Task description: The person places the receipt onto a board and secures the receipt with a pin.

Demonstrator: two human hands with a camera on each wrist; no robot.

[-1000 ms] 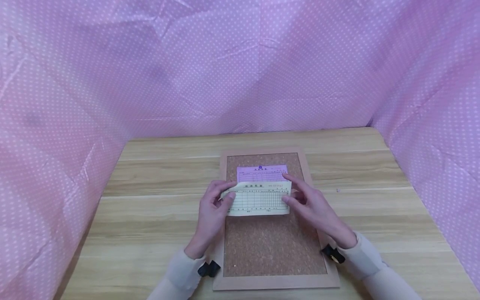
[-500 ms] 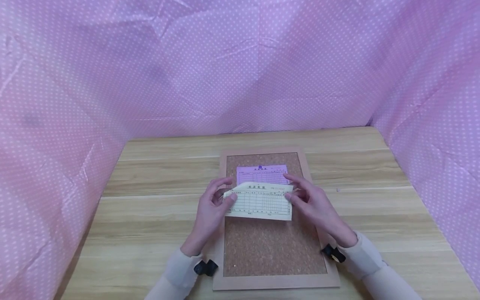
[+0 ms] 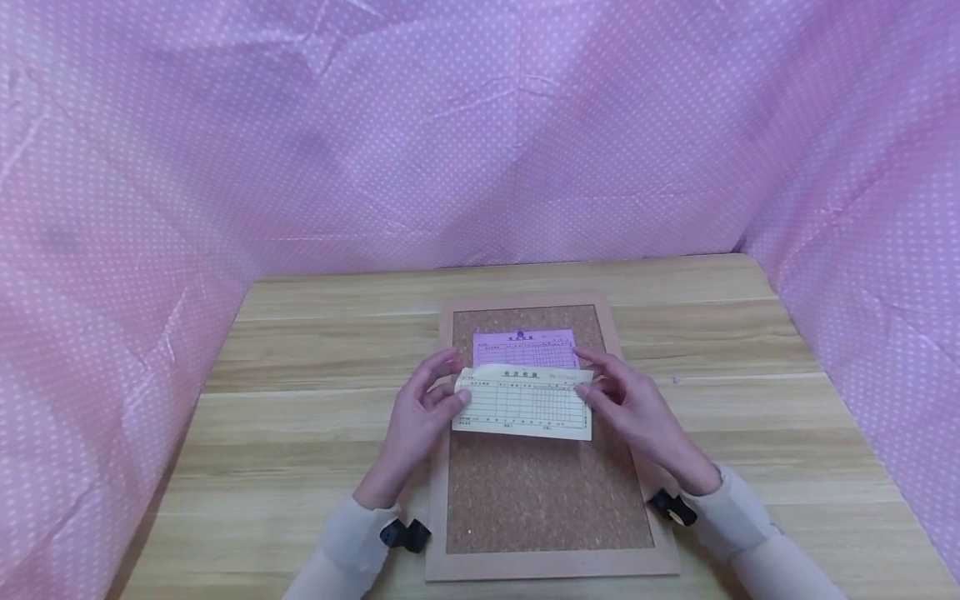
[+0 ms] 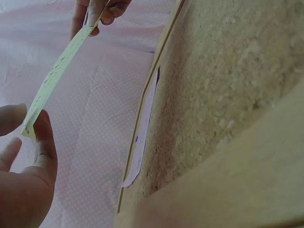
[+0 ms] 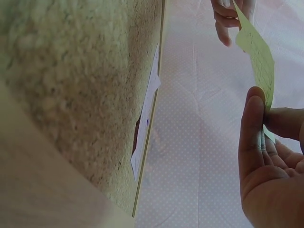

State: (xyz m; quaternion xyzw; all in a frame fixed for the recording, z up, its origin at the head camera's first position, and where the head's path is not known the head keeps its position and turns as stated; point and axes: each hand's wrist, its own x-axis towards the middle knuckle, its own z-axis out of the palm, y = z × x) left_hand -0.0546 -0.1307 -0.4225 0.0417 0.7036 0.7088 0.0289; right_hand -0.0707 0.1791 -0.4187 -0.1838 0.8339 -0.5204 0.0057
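At the left, the dotted pink cloth backdrop (image 3: 112,250) hung beside the pale wood-grain table (image 3: 300,458). The person's left hand (image 3: 422,408) held the left end of the thin, pale yellow-green printed paper slip (image 3: 525,406), pinched between thumb and finger. Next to that hand the slip's top edge bent back, so a slightly firmer hold nearer the upper corner would likely have kept that end flat.

In the middle, the slip was in the air above the rectangular cork board with a light wooden frame (image 3: 551,565), apart from its surface, as both wrist views showed. Behind its upper edge, on the cork, lay the purple printed paper slip (image 3: 517,354), its lower part hidden from the head view. Handling called for keeping the pale paper off the purple one, so that neither dragged the other.

At the right, the right hand (image 3: 633,406) pinched the other end, thumb in front. Equal, gentle tension from both sides seemed best; pulling hard would have risked a crease or tear.
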